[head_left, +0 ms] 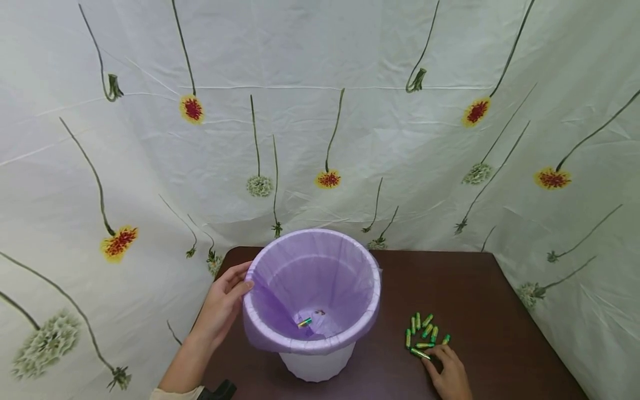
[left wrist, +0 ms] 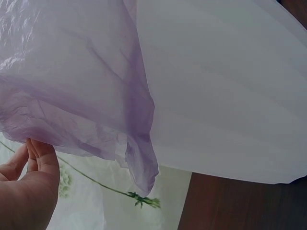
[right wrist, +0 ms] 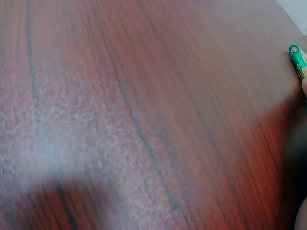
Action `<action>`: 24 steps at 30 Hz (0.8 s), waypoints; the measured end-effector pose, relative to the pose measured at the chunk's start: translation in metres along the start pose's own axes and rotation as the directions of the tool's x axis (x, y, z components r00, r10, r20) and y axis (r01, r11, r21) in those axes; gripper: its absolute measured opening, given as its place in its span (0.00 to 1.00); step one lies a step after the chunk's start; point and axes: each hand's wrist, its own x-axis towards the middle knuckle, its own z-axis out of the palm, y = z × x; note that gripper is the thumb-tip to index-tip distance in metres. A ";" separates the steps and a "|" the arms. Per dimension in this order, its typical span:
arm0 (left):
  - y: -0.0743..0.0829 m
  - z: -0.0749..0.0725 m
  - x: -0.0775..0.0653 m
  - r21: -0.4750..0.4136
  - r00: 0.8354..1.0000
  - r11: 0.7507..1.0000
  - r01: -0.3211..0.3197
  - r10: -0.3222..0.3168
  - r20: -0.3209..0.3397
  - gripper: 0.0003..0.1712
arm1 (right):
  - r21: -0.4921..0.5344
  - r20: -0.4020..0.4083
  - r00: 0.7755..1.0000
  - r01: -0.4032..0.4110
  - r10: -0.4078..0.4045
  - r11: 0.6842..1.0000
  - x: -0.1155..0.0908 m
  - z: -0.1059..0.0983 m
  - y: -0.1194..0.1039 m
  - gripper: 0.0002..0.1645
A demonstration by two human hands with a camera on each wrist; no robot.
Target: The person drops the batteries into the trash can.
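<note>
A white trash bin [head_left: 317, 364] lined with a thin purple bag [head_left: 345, 278] stands on the brown table. My left hand [head_left: 220, 305] grips its rim from the left, the thumb over the edge. In the left wrist view the fingers [left wrist: 45, 160] lie against the bag's loose overhang [left wrist: 141, 163]. One green and gold battery [head_left: 304, 322] lies inside the bin. Right of it, my right hand [head_left: 447, 372] pinches a similar battery [head_left: 420, 353] by one end between thumb and index finger. In the right wrist view, a fingertip is at a battery [right wrist: 298, 62] near the edge.
Several more batteries [head_left: 427, 330] lie in a loose cluster just beyond my right hand. The dark wood table [head_left: 480, 289] extends to the right and behind them. A pale curtain with printed flowers [head_left: 310, 133] hangs behind and around the table.
</note>
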 end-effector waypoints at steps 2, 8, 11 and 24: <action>0.000 0.000 0.000 0.003 1.000 1.000 0.001 -0.001 0.000 0.28 | 0.010 -0.007 1.000 -0.002 0.003 1.000 0.001 -0.001 -0.001 0.10; 0.000 0.000 0.000 0.003 1.000 1.000 0.003 -0.003 -0.003 0.27 | 0.059 0.052 0.997 -0.062 0.059 0.996 0.003 -0.009 -0.004 0.09; 0.000 0.000 0.000 0.002 1.000 1.000 0.000 0.000 -0.005 0.27 | 0.097 0.095 0.991 -0.105 0.095 0.990 0.005 -0.013 -0.006 0.09; -0.002 -0.001 0.001 -0.024 1.000 1.000 -0.003 0.003 0.003 0.28 | 0.214 0.086 0.983 -0.176 0.161 0.961 0.011 -0.025 -0.013 0.07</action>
